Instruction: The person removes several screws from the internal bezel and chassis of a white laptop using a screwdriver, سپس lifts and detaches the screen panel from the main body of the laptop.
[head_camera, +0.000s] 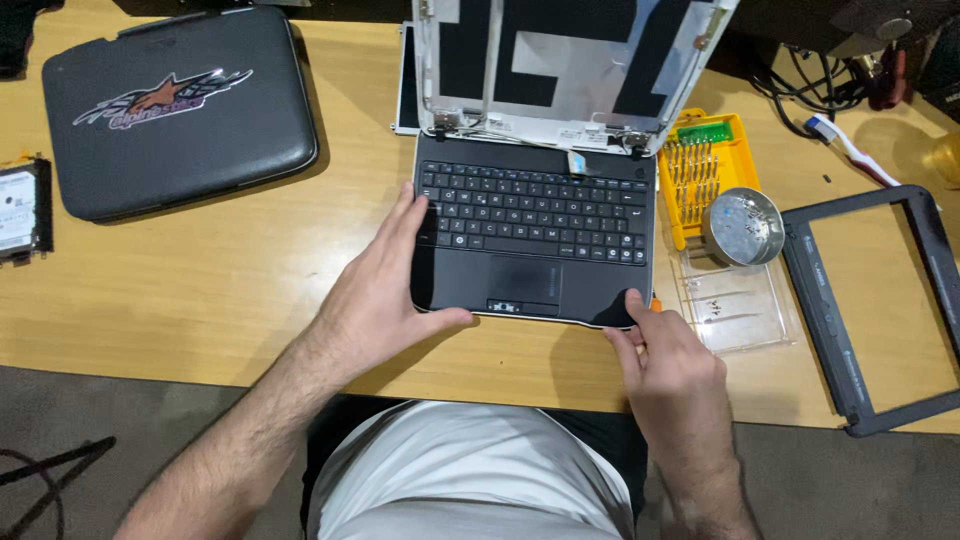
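Note:
A small black laptop (535, 235) lies open on the wooden desk (230, 290), its screen removed so the bare lid shell (570, 70) shows. My left hand (385, 290) grips the laptop's front left corner, thumb under the front edge and fingers on the palm rest. At the front right corner my right hand (675, 365) holds the edge, and a small orange piece (656, 304) shows by its fingers; what it is I cannot tell.
A dark padded case (175, 110) lies at the back left, a bare hard drive (20, 210) at the left edge. Right of the laptop are a yellow screwdriver bit set (700, 165), a round metal dish (742, 227), a clear lid (735, 305) and a black screen bezel (850, 300). Cables (820, 90) lie at the back right.

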